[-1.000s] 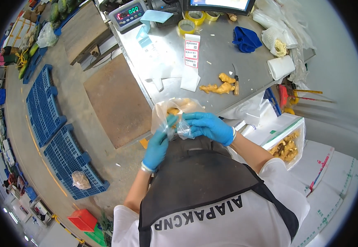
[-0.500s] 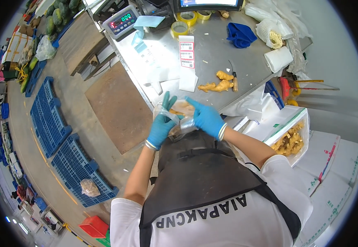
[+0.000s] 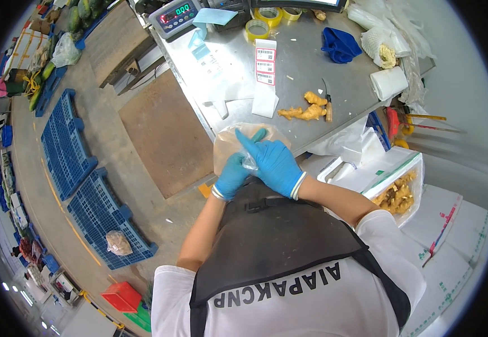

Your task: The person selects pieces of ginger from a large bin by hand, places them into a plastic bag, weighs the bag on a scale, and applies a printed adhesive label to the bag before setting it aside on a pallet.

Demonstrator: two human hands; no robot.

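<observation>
A clear plastic bag (image 3: 225, 147) with pale yellowish contents is held in front of my apron at the table's near edge. My left hand (image 3: 234, 176), in a blue glove, is closed on the gathered mouth of the bag. Across it lies my right hand (image 3: 278, 168), also blue-gloved, closed on the same gathered plastic with its index finger stretched out toward the upper left. The hands overlap, so part of the bag's neck is hidden. Beyond them on the steel table (image 3: 297, 70) are ginger pieces (image 3: 305, 112) beside a knife (image 3: 328, 106) with a wooden handle.
A strip of labels (image 3: 265, 64), tape rolls (image 3: 257, 29), a blue cloth (image 3: 340, 45) and a digital scale (image 3: 175, 18) are on the table. At right stands an open box of ginger (image 3: 395, 194). Blue pallets (image 3: 67, 146) lie on the floor at left, one bearing a bagged item (image 3: 118, 243).
My hands have come together over the bag. Its opening, spread between them before, is now gathered in my fingers, and the filled part hangs farther out. The view has shifted slightly.
</observation>
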